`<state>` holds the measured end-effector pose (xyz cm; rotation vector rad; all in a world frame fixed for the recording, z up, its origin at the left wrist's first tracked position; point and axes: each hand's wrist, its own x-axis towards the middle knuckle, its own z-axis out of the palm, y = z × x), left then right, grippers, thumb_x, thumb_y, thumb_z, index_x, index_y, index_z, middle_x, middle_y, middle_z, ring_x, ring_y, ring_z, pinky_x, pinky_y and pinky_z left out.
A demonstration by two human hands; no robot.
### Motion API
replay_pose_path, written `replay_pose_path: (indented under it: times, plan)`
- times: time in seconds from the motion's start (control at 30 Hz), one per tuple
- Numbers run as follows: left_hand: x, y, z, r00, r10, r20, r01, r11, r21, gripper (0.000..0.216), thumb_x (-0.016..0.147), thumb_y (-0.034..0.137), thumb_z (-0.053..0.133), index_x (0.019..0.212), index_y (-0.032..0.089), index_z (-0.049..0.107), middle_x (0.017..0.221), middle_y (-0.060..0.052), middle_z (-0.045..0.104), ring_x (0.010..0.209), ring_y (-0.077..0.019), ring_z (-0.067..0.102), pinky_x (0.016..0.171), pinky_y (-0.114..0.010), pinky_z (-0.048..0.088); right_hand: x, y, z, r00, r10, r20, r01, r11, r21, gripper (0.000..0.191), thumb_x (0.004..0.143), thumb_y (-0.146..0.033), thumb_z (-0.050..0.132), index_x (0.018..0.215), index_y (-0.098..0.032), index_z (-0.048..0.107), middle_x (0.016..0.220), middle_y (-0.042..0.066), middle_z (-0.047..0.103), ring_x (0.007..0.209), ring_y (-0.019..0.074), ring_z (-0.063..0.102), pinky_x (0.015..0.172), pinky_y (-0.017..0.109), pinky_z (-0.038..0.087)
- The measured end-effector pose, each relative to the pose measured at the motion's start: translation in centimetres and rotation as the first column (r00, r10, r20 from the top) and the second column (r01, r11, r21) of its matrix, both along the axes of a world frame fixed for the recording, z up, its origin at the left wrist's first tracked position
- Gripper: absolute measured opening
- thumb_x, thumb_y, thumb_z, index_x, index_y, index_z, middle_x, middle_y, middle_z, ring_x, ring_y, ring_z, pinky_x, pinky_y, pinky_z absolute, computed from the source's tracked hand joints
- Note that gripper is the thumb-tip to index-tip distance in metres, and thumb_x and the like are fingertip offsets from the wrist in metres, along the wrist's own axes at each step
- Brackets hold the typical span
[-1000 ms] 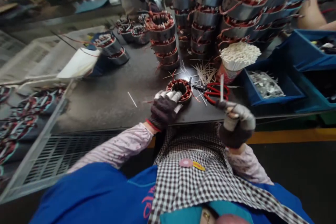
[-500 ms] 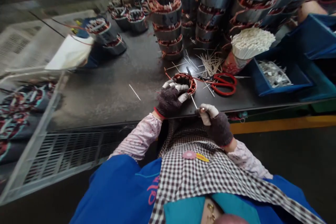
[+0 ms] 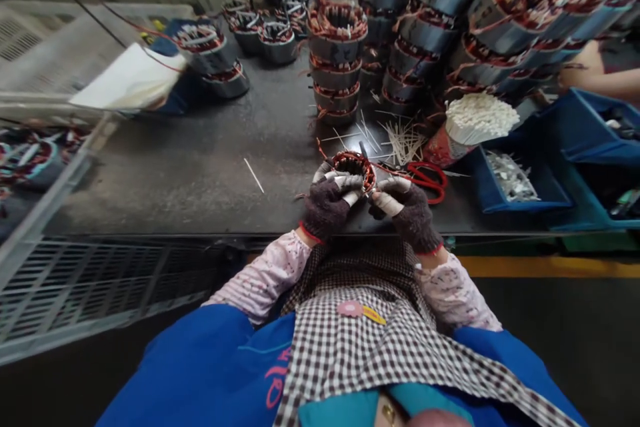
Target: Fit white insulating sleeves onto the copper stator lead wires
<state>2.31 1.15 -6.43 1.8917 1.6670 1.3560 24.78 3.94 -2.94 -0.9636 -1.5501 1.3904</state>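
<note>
A small motor stator (image 3: 356,165) with copper windings lies near the front edge of the dark table (image 3: 200,173). My left hand (image 3: 327,203), in a dark knit glove with white fingertips, is wrapped round the stator's near left side. My right hand (image 3: 404,208), gloved the same way, is pinched at the stator's near right rim; the thin white stick it held a moment ago is hidden by the fingers. Red-handled scissors (image 3: 425,175) lie just right of the stator.
Stacks of stators (image 3: 339,60) fill the back of the table, with taller stacks (image 3: 480,20) at the right. A cup of white sticks (image 3: 475,121) leans beside blue bins (image 3: 520,180). Loose sticks (image 3: 400,140) lie scattered. A wire crate (image 3: 60,213) stands left. Another person's arm (image 3: 600,77) is at far right.
My right hand brought the thin white stick down from beside the scissors to the stator's rim. My left hand stayed on the stator. The camera shifted slightly.
</note>
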Motion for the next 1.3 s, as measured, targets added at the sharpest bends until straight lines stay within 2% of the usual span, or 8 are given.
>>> replay_pose_path:
  times: [0.2,0.43,0.57,0.77,0.93,1.13,1.23,1.3]
  plan:
    - [-0.4,-0.6,1.4,0.992,-0.014,-0.124,0.009,0.999,-0.045,0.017,0.117,0.035,0.082,0.123,0.03,0.098,0.132,-0.004,0.1,0.141,-0.0368,0.09,0.152,-0.081,0.057,-0.5,1.7,0.9,0.97,-0.029,0.24,-0.027,0.974,0.226,0.018,0.107,-0.047,0.094,0.107,-0.03,0.095,0.096,0.004,0.093,0.087,0.0274,0.087,0.084,0.044,0.078]
    - [-0.3,-0.3,1.5,0.987,-0.022,-0.162,0.019,1.0,-0.017,0.014,0.111,0.032,0.089,0.121,0.033,0.099,0.123,-0.001,0.1,0.128,-0.0306,0.094,0.152,-0.076,0.059,-0.4,1.3,0.7,0.973,-0.062,0.221,0.008,0.971,0.238,0.016,0.109,-0.046,0.093,0.111,-0.03,0.097,0.104,0.005,0.095,0.092,0.0285,0.09,0.088,0.046,0.08]
    - [-0.3,-0.3,1.4,0.99,-0.03,-0.135,0.026,0.999,-0.032,0.014,0.112,0.033,0.088,0.121,0.032,0.1,0.121,-0.002,0.101,0.128,-0.0309,0.094,0.155,-0.075,0.055,-0.4,1.3,0.7,0.953,-0.057,0.298,-0.026,0.963,0.268,0.014,0.109,-0.042,0.09,0.109,-0.03,0.097,0.102,0.004,0.095,0.095,0.0289,0.091,0.092,0.046,0.078]
    - [-0.9,-0.1,1.3,0.983,-0.105,-0.149,0.104,0.994,-0.014,0.019,0.112,0.031,0.086,0.125,0.035,0.1,0.122,0.0,0.101,0.13,-0.031,0.094,0.156,-0.075,0.054,0.1,0.9,1.7,0.9,-0.21,0.382,0.03,0.904,0.427,0.02,0.117,-0.047,0.086,0.109,-0.031,0.096,0.095,0.005,0.093,0.084,0.0268,0.085,0.08,0.04,0.07]
    - [-0.8,0.0,1.6,0.987,-0.08,-0.142,0.078,0.997,-0.02,0.021,0.11,0.03,0.085,0.124,0.035,0.101,0.123,-0.001,0.101,0.129,-0.0313,0.094,0.154,-0.076,0.057,-0.3,1.1,2.2,0.862,-0.081,0.5,-0.131,0.918,0.374,0.013,0.106,-0.035,0.086,0.097,-0.03,0.095,0.083,0.004,0.088,0.078,0.0266,0.081,0.072,0.036,0.062]
    - [-0.6,-0.4,1.8,0.984,-0.069,-0.165,0.066,0.997,-0.028,0.024,0.111,0.033,0.085,0.129,0.035,0.1,0.127,-0.002,0.101,0.135,-0.033,0.094,0.16,-0.079,0.048,0.5,-0.1,3.0,0.98,0.09,0.179,-0.108,0.989,0.097,0.035,0.116,-0.059,0.08,0.104,-0.028,0.092,0.089,0.004,0.085,0.074,0.0236,0.08,0.062,0.035,0.066]
    - [-1.0,-0.5,1.6,0.971,-0.107,-0.215,0.105,0.994,-0.02,0.036,0.109,0.042,0.091,0.143,0.032,0.096,0.14,-0.007,0.1,0.146,-0.0374,0.091,0.161,-0.077,0.048,-0.3,0.7,2.1,0.998,0.04,0.049,-0.045,0.994,0.102,0.046,0.115,-0.072,0.079,0.102,-0.028,0.088,0.101,0.009,0.089,0.084,0.0265,0.085,0.065,0.039,0.073]
    - [-1.3,-0.5,1.6,0.96,-0.139,-0.245,0.138,0.99,-0.022,0.033,0.109,0.046,0.091,0.139,0.03,0.096,0.136,-0.009,0.1,0.144,-0.0388,0.092,0.159,-0.077,0.05,-0.7,0.8,1.2,0.999,0.021,0.035,-0.025,0.992,0.122,0.052,0.115,-0.078,0.079,0.099,-0.028,0.084,0.102,0.009,0.089,0.089,0.0278,0.087,0.071,0.041,0.077]
